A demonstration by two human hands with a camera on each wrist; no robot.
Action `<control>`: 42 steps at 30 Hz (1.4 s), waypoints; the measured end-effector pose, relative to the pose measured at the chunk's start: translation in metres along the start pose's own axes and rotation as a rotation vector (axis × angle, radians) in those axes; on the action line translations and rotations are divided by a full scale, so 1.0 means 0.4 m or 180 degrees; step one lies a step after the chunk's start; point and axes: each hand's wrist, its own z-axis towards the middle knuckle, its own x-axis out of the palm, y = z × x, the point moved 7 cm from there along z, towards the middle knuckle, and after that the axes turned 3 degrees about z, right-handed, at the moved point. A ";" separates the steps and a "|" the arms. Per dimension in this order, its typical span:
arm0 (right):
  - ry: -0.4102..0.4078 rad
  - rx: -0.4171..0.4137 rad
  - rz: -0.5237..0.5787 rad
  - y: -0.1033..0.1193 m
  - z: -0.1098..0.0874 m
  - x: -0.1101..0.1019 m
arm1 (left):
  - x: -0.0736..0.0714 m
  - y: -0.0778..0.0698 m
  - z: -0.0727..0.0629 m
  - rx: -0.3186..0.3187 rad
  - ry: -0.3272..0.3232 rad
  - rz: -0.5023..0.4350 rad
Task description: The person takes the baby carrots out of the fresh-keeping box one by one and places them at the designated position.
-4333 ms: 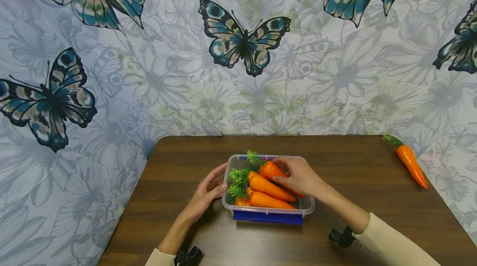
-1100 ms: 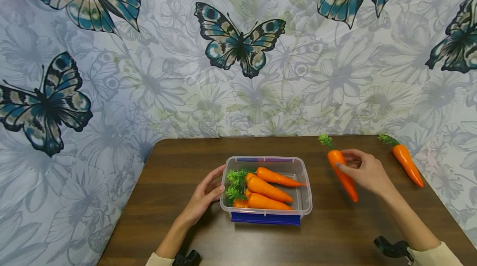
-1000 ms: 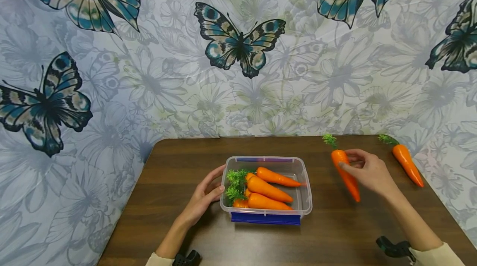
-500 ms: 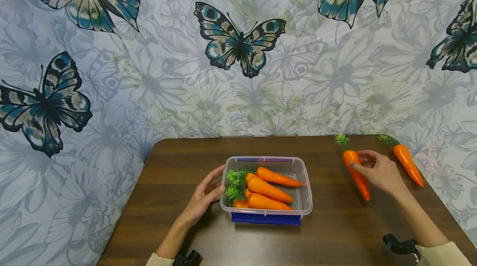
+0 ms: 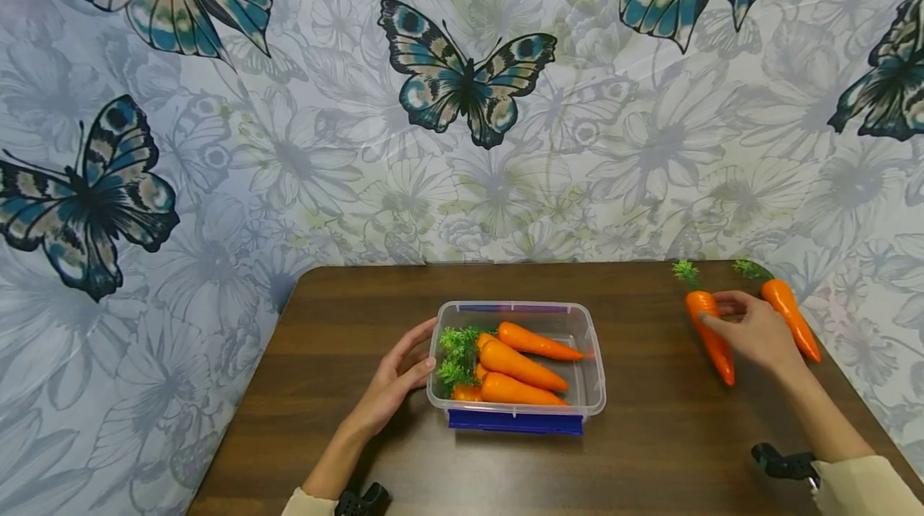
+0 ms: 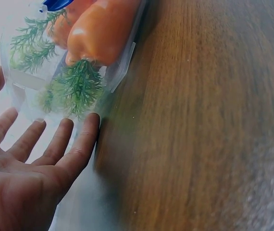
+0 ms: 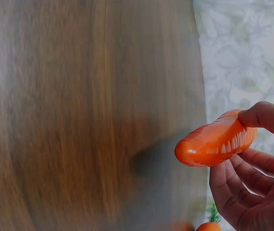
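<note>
My right hand pinches an orange carrot with a green leafy top, thumb on one side and fingers on the other. In the right wrist view, this carrot is raised above the table, its tip toward the camera. Against the left end of a clear plastic box rests my left hand, its fingers spread and fairly straight. Several carrots lie inside the box with their green tops at the left. In the left wrist view, the fingertips of my left hand touch the box's clear wall.
Another carrot lies near the table's right edge, just beyond my right hand. The brown wooden table meets a butterfly-patterned cloth at the back. A blue latch flap hangs on the box's front.
My right hand has lifted the carrot out of the box and carried it right, close to the carrot at the table's edge. My left hand has stayed at the box.
</note>
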 end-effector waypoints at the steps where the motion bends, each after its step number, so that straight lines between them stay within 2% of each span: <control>1: 0.0015 0.0016 -0.0004 -0.008 0.003 -0.001 | 0.000 0.000 0.000 0.0002 0.0000 0.0003; 12: -0.0090 0.0091 -0.0185 -0.073 0.034 -0.008 | -0.002 -0.004 -0.001 -0.0011 -0.0009 0.0013; 19: -0.0056 0.0215 -0.0266 -0.112 0.045 -0.026 | -0.001 -0.003 0.002 0.0011 0.0015 -0.0029; 28: -0.0210 0.0163 -0.0437 -0.116 0.049 -0.059 | -0.002 0.000 0.003 0.0029 0.0016 -0.0042; 35: -0.0204 0.0249 -0.0634 -0.128 0.056 -0.076 | -0.003 0.001 0.003 0.0039 0.0016 -0.0035; 42: -0.0339 0.0280 -0.0727 -0.143 0.065 -0.086 | -0.002 0.003 0.001 0.0030 0.0010 -0.0056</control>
